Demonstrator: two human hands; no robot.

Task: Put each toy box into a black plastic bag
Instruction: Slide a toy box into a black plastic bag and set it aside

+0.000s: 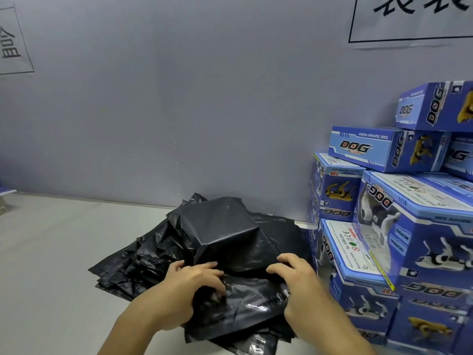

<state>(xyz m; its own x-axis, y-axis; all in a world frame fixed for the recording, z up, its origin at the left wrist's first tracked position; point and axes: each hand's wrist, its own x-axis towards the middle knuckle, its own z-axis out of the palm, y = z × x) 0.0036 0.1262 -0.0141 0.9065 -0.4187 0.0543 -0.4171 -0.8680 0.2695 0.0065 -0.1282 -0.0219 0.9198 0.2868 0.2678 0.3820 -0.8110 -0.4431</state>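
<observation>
Left sign (11, 42): white paper with black characters, fixed to the grey wall (179, 98) at the left edge.
Table (46, 265): pale surface running from the left edge to the wall.
Spare bags (133, 267): a flat, crumpled pile of black plastic bags lying on the table, spreading left and under the wrapped box.
Left hand (189, 280): fingers curled into the loose black plastic at the near left of the wrapped box, gripping a fold of it.
Bagged box (225, 231): a box-shaped form inside a black plastic bag, its corners pushing the film taut; it sits on the pile, near the wall, between the 2 hands and just beyond them.
Right hand (294, 272): fingers bent down over the bag's near right side, pinching the plastic.
Toy boxes (409, 226): a stack of blue boxes printed "DOG", piled against the wall at the right, just beside the bags.
Right sign (414, 19): white sheet with large black characters, upper right of the wall.
</observation>
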